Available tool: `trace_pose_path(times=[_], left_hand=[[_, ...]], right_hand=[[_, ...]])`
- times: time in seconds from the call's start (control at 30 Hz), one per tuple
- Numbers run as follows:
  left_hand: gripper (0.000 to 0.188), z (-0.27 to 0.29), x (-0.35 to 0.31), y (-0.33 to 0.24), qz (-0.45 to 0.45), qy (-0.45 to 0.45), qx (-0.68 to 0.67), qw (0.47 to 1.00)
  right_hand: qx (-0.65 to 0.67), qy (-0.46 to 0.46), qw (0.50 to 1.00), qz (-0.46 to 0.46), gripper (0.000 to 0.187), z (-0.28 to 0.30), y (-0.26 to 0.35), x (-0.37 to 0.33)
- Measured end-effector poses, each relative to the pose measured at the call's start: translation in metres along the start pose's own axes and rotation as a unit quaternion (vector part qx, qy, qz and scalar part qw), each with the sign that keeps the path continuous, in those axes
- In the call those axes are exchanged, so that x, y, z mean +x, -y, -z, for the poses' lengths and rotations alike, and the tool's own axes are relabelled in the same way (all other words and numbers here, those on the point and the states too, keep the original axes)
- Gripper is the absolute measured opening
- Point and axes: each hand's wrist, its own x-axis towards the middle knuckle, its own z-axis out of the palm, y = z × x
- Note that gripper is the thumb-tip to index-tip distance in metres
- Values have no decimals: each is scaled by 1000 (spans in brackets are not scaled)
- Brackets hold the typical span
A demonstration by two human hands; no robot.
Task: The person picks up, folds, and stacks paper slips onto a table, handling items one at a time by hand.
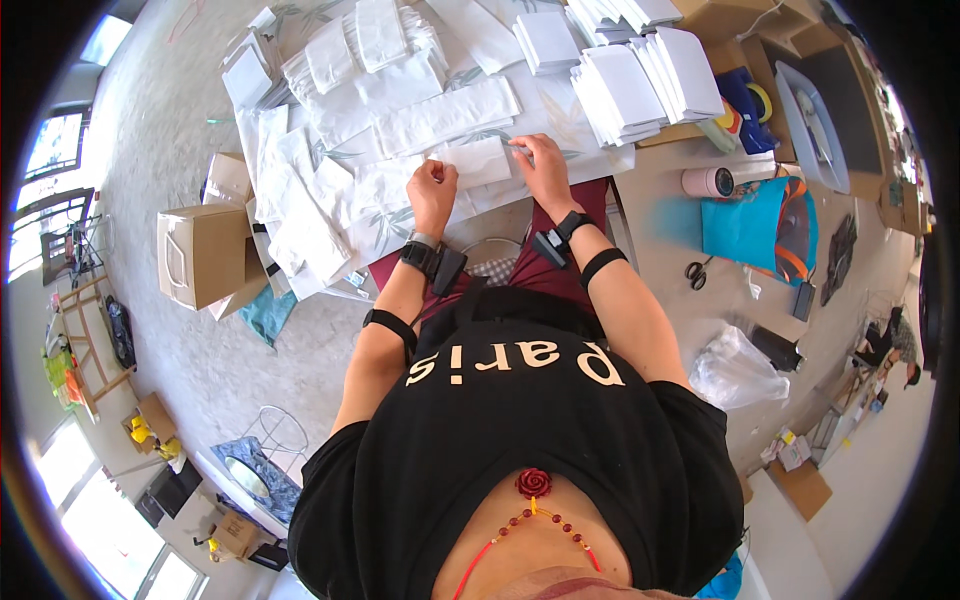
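The person sits over a floor spread with white paper goods, both forearms reaching forward from the lower part of the view. The left hand is curled into a loose fist, its fingertips pinching the left end of a small white paper bag that lies flat just ahead of the knees. The right hand rests palm down on the right end of the same bag, fingers bent and pressing its edge against the layer beneath. The bag thus sits between the two hands, touching both, on top of a patterned white sheet that covers the floor. Each wrist carries a black band with a small black device, and a second black strap circles each forearm higher up. Beyond the hands, flattened white bags overlap in loose rows, and farther right stand neat stacks of folded white bags, packed upright side by side. To the left, well apart from the hands, a brown cardboard box stands on the grey carpet. To the right lie a roll of tape, a turquoise cloth bag and a pair of scissors, with a crumpled clear plastic bag nearer the person's right elbow.
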Motion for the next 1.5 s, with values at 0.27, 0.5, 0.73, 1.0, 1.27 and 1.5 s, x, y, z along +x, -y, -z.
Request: trace_pose_path(times=[0.27, 0.5, 0.73, 1.0, 1.27, 1.5], left_hand=[[21, -5, 0, 10, 27, 3, -30, 999], [20, -5, 1, 12, 50, 9, -42, 998], [20, -6, 1, 14, 51, 9, -44, 998], [19, -5, 1, 11, 67, 23, -71, 995], [18, 1, 0, 9, 38, 10, -46, 998], [32, 58, -2, 23, 0, -135, 62, 989]], right_hand=[[-40, 37, 998, 19, 22, -8, -7, 10], [-81, 66, 994, 29, 27, -11, -7, 10], [-106, 76, 991, 33, 31, -11, -8, 10], [-125, 101, 986, 55, 39, -8, -14, 10], [-150, 203, 963, 92, 61, 8, -13, 15], [-192, 228, 950, 94, 67, 10, -12, 15]])
